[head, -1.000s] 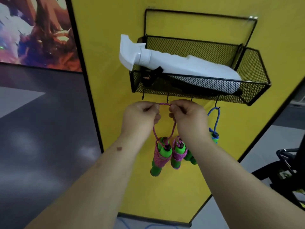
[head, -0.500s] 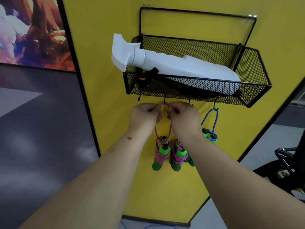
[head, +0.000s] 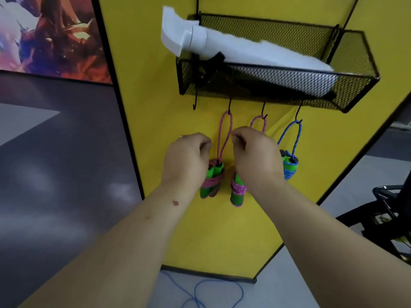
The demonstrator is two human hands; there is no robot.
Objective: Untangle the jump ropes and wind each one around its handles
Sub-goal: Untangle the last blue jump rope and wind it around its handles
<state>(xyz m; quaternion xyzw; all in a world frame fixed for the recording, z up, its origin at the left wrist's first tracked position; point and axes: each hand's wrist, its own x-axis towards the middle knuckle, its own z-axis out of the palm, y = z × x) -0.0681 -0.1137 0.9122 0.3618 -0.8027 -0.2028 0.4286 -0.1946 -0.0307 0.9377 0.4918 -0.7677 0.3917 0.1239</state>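
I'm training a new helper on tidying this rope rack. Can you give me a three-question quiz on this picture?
1. How many wound jump ropes hang from hooks under the wire basket?
2. True or false: the far-left hook carries a rope.
3. Which colour is the rope on the far-right hook: A pink, B blue, C white?

Key: 1. three: two pink, one blue. 2. false. 3. B.

I saw the basket [head: 353,85] mounted on the wall, a spray bottle [head: 255,52] lying in it. Under it three wound jump ropes hung from hooks side by side: the left rope [head: 212,176], the middle rope [head: 238,190], the right rope [head: 289,163]. My hands sat before them.
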